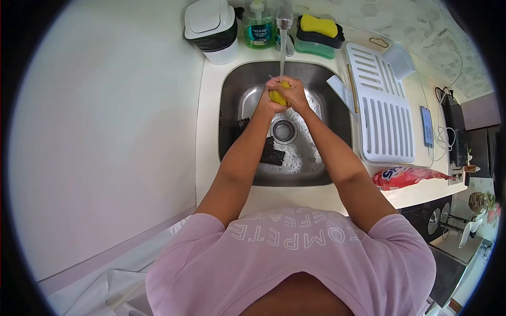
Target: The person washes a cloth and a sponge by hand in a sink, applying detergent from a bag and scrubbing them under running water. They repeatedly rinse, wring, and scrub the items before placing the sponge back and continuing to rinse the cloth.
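Both hands are wrapped round a yellow rounded object (pixel 279 97) over the upper part of the steel sink (pixel 332 163). My left hand (pixel 269 100) cups it from the left and below. Across its right side, my right hand (pixel 297 96) closes with fingers reaching toward the left hand. I cannot tell what kind of thing the yellow object is, since the fingers cover much of it. Water (pixel 283 55) runs from the faucet (pixel 284 20) down onto the hands. Under them lies the round drain (pixel 283 130). A dark, wet, flat piece (pixel 273 154) rests on the sink floor.
Behind the sink stand a lidded white bin (pixel 211 31), a green soap bottle (pixel 259 31) and a yellow sponge (pixel 318 25) on a caddy. A white dish rack (pixel 387 129) occupies the right counter, with a red packet (pixel 406 177) before it. A wall (pixel 121 126) borders the left.
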### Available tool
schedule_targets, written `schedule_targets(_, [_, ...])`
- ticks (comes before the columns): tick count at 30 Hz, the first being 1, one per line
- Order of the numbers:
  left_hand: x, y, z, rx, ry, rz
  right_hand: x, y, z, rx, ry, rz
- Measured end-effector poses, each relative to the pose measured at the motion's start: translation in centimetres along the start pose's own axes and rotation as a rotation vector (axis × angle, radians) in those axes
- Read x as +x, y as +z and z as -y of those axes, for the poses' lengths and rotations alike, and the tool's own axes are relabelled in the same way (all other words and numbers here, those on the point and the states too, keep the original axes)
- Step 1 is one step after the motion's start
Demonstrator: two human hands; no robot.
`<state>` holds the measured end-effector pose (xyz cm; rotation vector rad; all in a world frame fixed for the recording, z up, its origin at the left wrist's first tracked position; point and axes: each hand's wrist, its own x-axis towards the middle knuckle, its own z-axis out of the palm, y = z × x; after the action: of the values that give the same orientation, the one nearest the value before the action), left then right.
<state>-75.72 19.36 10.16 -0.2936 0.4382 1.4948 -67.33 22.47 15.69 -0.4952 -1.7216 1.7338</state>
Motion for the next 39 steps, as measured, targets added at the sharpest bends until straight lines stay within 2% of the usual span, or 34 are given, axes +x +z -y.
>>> schedule_targets(1, [1.3,-1.3,-0.4,-0.068,0.018,0.103,-0.1,0.2,0.2,0.053,0.036,0.008])
schedule_targets(2, [1.7,-2.4,-0.6,-0.069,0.019,0.102,0.0,0.1,0.0,0.054,0.037,0.009])
schedule_targets(4, [1.9,-3.9,-0.8,-0.253,0.051,0.48,0.5,-0.4,-0.8,0.344,0.118,-0.1])
schedule_targets(5, [1.1,-3.2,-0.2,-0.254,0.049,0.477,0.1,-0.3,-0.3,0.344,0.12,-0.103])
schedule_targets(7, [-1.7,1.1,1.7,-0.21,0.376,0.176,-0.7,-0.2,1.3,0.839,0.115,-0.236])
schedule_targets(8, [-2.8,2.9,2.5,-0.211,0.367,0.172,-1.0,-0.5,1.2,0.838,0.117,-0.246])
schedule_targets(10, [-4.8,5.4,4.4,0.073,0.806,-0.007,-1.7,-1.3,0.5,1.303,0.222,-0.356])
schedule_targets(11, [-5.4,5.9,5.3,0.071,0.794,-0.015,-2.4,-1.5,0.4,1.301,0.226,-0.37])
schedule_targets(13, [-6.6,6.6,6.9,0.765,1.206,0.052,-3.5,-1.9,0.8,0.935,0.174,-0.123])
schedule_targets(14, [-7.8,7.8,7.7,0.765,1.2,0.055,-3.6,-2.1,1.0,0.749,0.143,0.0])
schedule_targets(15, [-9.1,8.7,8.8,1.118,1.483,0.123,-3.8,-2.7,1.3,0.375,-0.065,0.119])
schedule_targets(16, [-10.4,9.2,10.0,1.481,1.749,0.199,-4.9,-3.7,1.5,0.375,-0.059,0.107])
schedule_targets(17, [-10.7,9.2,11.3,1.505,1.854,0.195,-5.8,-4.1,4.9,0.094,-0.121,0.304])
schedule_targets(18, [-11.6,9.3,12.0,1.504,1.854,0.203,-6.5,-4.3,8.7,-0.193,-0.182,0.5])
schedule_targets(19, [-12.9,9.5,12.7,1.603,1.91,0.289,-7.0,-4.4,10.5,-0.485,-0.239,0.694])
schedule_targets(20, [-14.0,9.7,13.5,1.706,1.957,0.377,-7.0,-4.5,10.1,-0.485,-0.236,0.691])
schedule_targets(21, [-14.5,10.0,14.0,1.731,2.077,0.458,-6.1,-4.6,9.6,0.124,0.448,0.67])
schedule_targets(22, [-14.9,10.2,14.4,1.728,2.084,0.463,-5.5,-4.8,9.1,0.748,1.105,0.556])
schedule_targets(23, [-15.4,9.9,14.9,1.833,2.124,0.578,-5.9,-4.5,9.9,0.75,1.105,0.555])
schedule_targets(24, [-15.6,9.7,15.2,1.936,2.16,0.696,-6.1,-4.1,11.3,0.598,1.098,0.588])
schedule_targets(25, [-15.7,9.6,15.5,1.935,2.161,0.696,-6.5,-3.5,12.4,0.447,1.088,0.618])
schedule_targets(26, [-15.4,9.2,15.6,2.005,2.169,0.793,-6.8,-3.2,12.4,0.45,1.088,0.616])
schedule_targets(27, [-15.0,9.0,15.6,2.072,2.179,0.893,-6.8,-2.9,12.5,0.05,0.913,0.587])
schedule_targets(28, [-14.7,8.8,15.6,2.071,2.178,0.894,-6.9,-2.7,12.6,-0.337,0.72,0.541])
schedule_targets(32, [-12.7,7.4,15.8,2.227,2.25,1.007,-7.6,-2.5,12.2,-0.395,0.708,0.474])
schedule_targets(34, [-11.7,6.7,15.9,2.294,2.271,1.022,-7.0,-3.1,10.3,-0.679,0.397,0.48])
schedule_targets(36, [-10.6,6.0,15.6,2.378,2.325,1.04,-6.8,-3.0,9.8,-0.699,0.376,0.467])
schedule_targets(37, [-10.2,5.3,15.5,2.383,2.323,1.035,-6.9,-2.9,9.4,-0.714,0.362,0.451])
schedule_targets(39, [-9.6,4.9,15.0,2.597,2.195,1.066,-6.9,-2.5,8.8,-0.765,0.296,0.413])
